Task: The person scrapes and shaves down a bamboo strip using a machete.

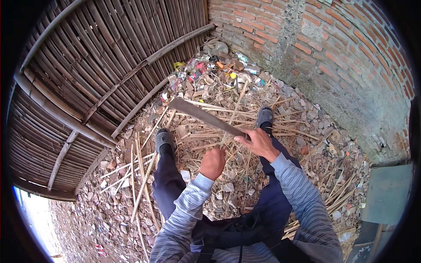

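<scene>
My right hand [259, 143] is closed round the handle of a machete [204, 115], whose long dark blade points up and to the left. My left hand [213, 162] is closed on a thin bamboo strip [238, 103] that rises from the fist, passes by the blade and slants away toward the rubbish. Whether blade and strip touch, I cannot tell. Beneath both hands, many split bamboo strips [210, 140] lie scattered between my feet. More bamboo strips [142, 184] lie in a loose bunch by my left leg.
A bamboo slat wall [101, 57] stands at the left, and a brick wall [324, 52] at the right. Mixed rubbish [210, 74] fills the far corner. Stones and rubble [101, 210] cover the ground. A grey-green panel [388, 195] is at the lower right, near another strip pile [340, 195].
</scene>
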Motion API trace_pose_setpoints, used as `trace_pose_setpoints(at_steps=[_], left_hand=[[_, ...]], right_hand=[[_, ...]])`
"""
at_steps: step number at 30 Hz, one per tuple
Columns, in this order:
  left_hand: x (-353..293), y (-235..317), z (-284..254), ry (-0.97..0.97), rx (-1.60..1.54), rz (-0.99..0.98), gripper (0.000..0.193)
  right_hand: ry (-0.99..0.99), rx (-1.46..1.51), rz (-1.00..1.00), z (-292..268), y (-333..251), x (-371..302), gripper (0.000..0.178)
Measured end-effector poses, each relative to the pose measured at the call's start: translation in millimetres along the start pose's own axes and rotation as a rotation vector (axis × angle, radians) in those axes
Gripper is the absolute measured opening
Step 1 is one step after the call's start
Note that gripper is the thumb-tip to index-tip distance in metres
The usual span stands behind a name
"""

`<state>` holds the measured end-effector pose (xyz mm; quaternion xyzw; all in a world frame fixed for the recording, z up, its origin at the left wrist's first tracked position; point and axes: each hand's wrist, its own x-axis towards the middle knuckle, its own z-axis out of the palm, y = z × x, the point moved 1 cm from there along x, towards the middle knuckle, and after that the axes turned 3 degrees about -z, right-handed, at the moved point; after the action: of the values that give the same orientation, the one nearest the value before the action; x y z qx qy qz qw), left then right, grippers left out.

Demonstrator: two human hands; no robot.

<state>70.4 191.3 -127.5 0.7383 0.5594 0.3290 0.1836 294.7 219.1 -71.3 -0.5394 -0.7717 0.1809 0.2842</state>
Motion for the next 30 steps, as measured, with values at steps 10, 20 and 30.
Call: trace_pose_setpoints(at_steps=[10,20,30], left_hand=[[-1,-27,-7,-0.064,0.060,-0.125,0.027],[-8,-41,-6,-0.109,0.105,-0.155,0.025],[-20,-37,-9,-0.030,0.164,-0.046,0.027]], right_hand=[[-0.238,-0.030,-0.114,43,-18,11,0.068],[-0.259,-0.006,-0.083,50,-13,30,0.074],[-0.197,-0.049,0.015,50,34,49,0.079]])
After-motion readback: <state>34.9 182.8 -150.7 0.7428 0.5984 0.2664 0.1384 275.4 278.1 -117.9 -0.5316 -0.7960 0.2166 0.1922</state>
